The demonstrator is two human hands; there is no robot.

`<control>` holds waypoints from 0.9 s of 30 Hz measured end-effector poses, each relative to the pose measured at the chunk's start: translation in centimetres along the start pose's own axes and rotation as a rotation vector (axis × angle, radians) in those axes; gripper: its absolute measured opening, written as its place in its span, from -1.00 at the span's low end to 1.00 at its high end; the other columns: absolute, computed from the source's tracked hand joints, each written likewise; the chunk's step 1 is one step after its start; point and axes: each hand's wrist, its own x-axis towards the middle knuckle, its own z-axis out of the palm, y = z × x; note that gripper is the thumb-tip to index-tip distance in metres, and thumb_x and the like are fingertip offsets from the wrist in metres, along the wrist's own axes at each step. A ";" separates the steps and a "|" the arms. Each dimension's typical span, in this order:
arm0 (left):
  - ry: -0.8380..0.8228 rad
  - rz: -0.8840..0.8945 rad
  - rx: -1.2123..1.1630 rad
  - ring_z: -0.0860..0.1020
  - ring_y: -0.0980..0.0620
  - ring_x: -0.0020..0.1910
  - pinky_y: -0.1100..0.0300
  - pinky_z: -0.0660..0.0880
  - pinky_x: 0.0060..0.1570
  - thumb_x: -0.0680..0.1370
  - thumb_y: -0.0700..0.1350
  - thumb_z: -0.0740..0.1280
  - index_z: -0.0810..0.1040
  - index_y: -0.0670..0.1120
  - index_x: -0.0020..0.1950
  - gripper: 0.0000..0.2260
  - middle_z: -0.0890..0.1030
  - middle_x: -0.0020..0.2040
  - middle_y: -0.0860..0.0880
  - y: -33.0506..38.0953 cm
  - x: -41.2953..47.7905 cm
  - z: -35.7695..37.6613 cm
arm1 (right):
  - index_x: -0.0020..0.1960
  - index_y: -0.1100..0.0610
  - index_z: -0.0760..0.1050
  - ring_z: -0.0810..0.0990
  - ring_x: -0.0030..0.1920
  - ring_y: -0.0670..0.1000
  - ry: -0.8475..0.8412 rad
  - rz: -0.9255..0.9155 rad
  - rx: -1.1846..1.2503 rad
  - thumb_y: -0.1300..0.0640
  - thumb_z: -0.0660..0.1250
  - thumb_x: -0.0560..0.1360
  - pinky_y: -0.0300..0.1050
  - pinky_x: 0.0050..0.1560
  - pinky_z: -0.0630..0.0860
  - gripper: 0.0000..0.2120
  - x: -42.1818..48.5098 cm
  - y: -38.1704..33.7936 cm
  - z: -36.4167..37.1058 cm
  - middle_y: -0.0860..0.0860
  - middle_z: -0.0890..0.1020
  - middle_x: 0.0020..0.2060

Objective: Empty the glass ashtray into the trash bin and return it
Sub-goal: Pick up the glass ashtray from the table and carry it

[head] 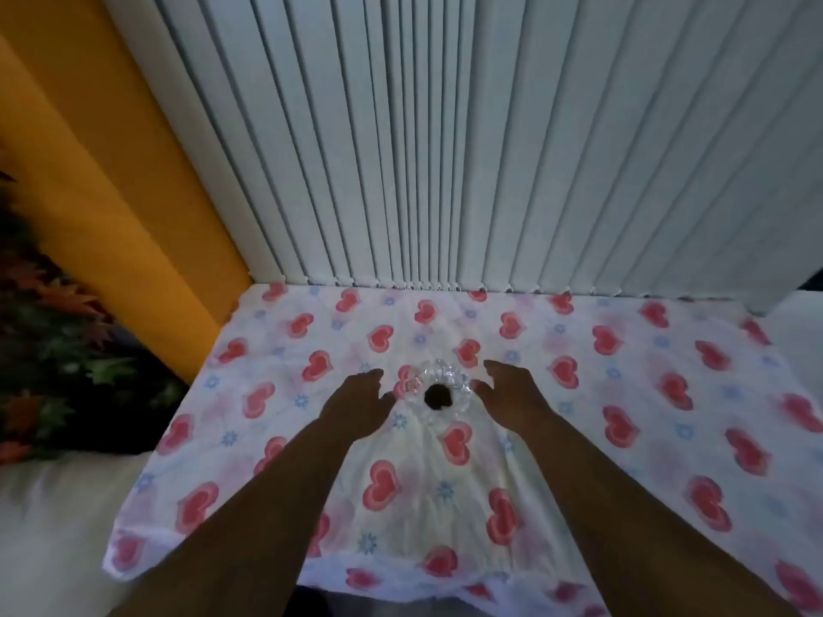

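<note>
Between the two hands sits the clear cut-glass ashtray (438,391) with dark ash inside; left hand (356,400) and right hand (510,394) flank it, fingers loosely spread, holding nothing; both about equally near.

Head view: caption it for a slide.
Both open hands, left hand and right hand, flank the glass ashtray on a heart-print tablecloth.

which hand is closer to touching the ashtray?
The right hand: its fingertips sit at the glass ashtray's right rim, perhaps just touching. The left hand is open too, with a sliver of cloth showing between it and the left rim.
</note>
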 end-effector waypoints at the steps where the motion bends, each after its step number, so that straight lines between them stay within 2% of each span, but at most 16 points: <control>1: -0.010 -0.024 -0.011 0.42 -0.10 0.37 -0.05 0.34 0.38 0.57 0.13 0.23 0.29 -0.10 0.46 -0.47 0.46 0.40 -0.13 -0.1 0.7 1.0 | 0.47 0.17 0.30 0.43 0.40 0.14 -0.014 0.026 0.000 -0.06 0.24 0.58 -0.01 0.43 0.32 -0.46 0.8 0.5 0.9 0.15 0.44 0.42; 6: -0.019 -0.061 -0.015 0.45 -0.17 0.31 -0.03 0.40 0.30 0.58 0.04 0.24 0.38 -0.15 0.38 -0.57 0.53 0.31 -0.18 0.1 3.8 5.3 | 0.32 0.25 0.43 0.50 0.30 0.19 -0.050 0.032 -0.041 0.04 0.23 0.58 -0.02 0.30 0.40 -0.60 4.3 2.1 4.6 0.20 0.56 0.27; 9: 0.014 -0.078 -0.058 0.52 -0.20 0.16 -0.01 0.47 0.15 0.56 0.02 0.26 0.46 -0.18 0.25 -0.64 0.59 0.18 -0.22 0.4 6.0 6.8 | 0.14 0.23 0.50 0.58 0.13 0.22 0.003 0.020 -0.048 0.12 0.23 0.55 -0.10 0.02 0.45 -0.76 6.2 2.6 6.0 0.22 0.63 0.08; 12: 0.013 -0.166 -0.150 0.55 -0.23 0.12 -0.03 0.53 0.10 0.55 -0.01 0.27 0.43 -0.17 0.29 -0.62 0.58 0.18 -0.22 1.0 7.2 7.8 | 0.01 0.24 0.50 0.63 -0.03 0.22 0.057 0.045 -0.019 0.19 0.23 0.52 -0.16 -0.16 0.39 -0.85 7.2 2.9 7.0 0.21 0.65 -0.07; 19: 0.083 -0.301 -0.371 0.64 -0.19 -0.14 -0.06 0.66 -0.20 0.49 -0.21 0.29 0.44 -0.13 0.28 -0.65 0.59 0.08 -0.21 1.3 7.4 8.9 | 0.18 0.27 0.50 0.62 0.04 0.20 0.054 0.079 0.058 0.23 0.30 0.48 -0.14 -0.12 0.46 -0.72 7.5 2.6 7.2 0.22 0.65 0.05; 23: 0.114 -0.340 -0.468 0.67 -0.16 -0.24 -0.04 0.66 -0.23 0.48 -0.25 0.32 0.46 -0.10 0.26 -0.65 0.61 0.06 -0.19 1.3 5.4 8.0 | 0.28 0.26 0.48 0.61 0.14 0.20 0.061 0.052 0.088 0.25 0.31 0.48 -0.09 0.00 0.52 -0.63 5.8 1.6 6.7 0.22 0.64 0.13; 25: 0.130 -0.352 -0.480 0.68 -0.13 -0.29 0.04 0.65 -0.29 0.48 -0.23 0.32 0.47 -0.10 0.23 -0.69 0.62 0.02 -0.17 1.3 3.8 7.1 | 0.31 0.27 0.47 0.61 0.16 0.20 0.054 0.035 0.109 0.25 0.31 0.49 -0.09 0.01 0.53 -0.62 4.5 0.8 6.4 0.22 0.63 0.15; 27: 0.156 -0.353 -0.471 0.67 -0.10 -0.32 0.04 0.65 -0.30 0.48 -0.22 0.32 0.48 -0.12 0.21 -0.70 0.62 -0.01 -0.17 1.1 1.9 6.1 | 0.30 0.27 0.47 0.62 0.14 0.21 0.045 0.004 0.122 0.25 0.32 0.49 -0.09 0.00 0.54 -0.62 3.0 -0.2 6.2 0.22 0.64 0.14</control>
